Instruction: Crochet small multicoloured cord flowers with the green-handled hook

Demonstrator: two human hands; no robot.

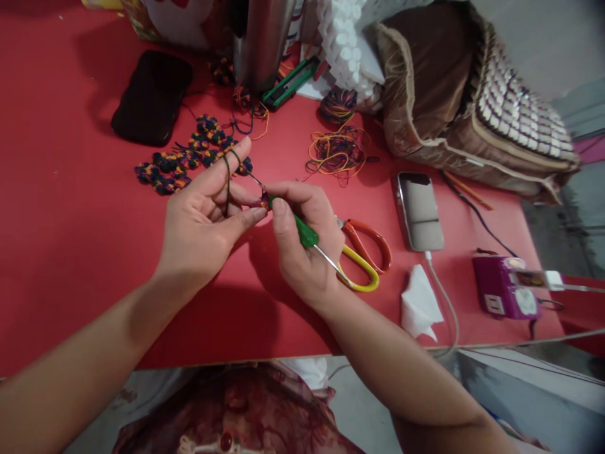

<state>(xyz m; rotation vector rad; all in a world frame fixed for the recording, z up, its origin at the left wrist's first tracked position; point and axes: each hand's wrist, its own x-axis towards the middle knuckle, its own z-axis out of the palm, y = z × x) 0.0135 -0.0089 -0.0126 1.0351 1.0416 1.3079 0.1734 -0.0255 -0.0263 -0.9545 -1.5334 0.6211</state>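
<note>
Between the thumb and a finger of my left hand is a small multicoloured crochet piece. Dark yarn loops around that hand's raised index finger. My right hand grips a crochet hook by its green handle, its working end at the crochet piece and partly hidden by my fingers. A metal shaft sticks out from the handle's other end. Behind my left hand lies a strip of knotted crochet clusters in dark blue, orange and pink. Loose multicoloured yarn lies tangled beyond my right hand, below a wound yarn ball.
Scissors with red and yellow handles lie by my right hand. A black phone, a green cutter and a steel bottle are farther back. To the right are a charging phone, tissue, purple adapter and brown bag.
</note>
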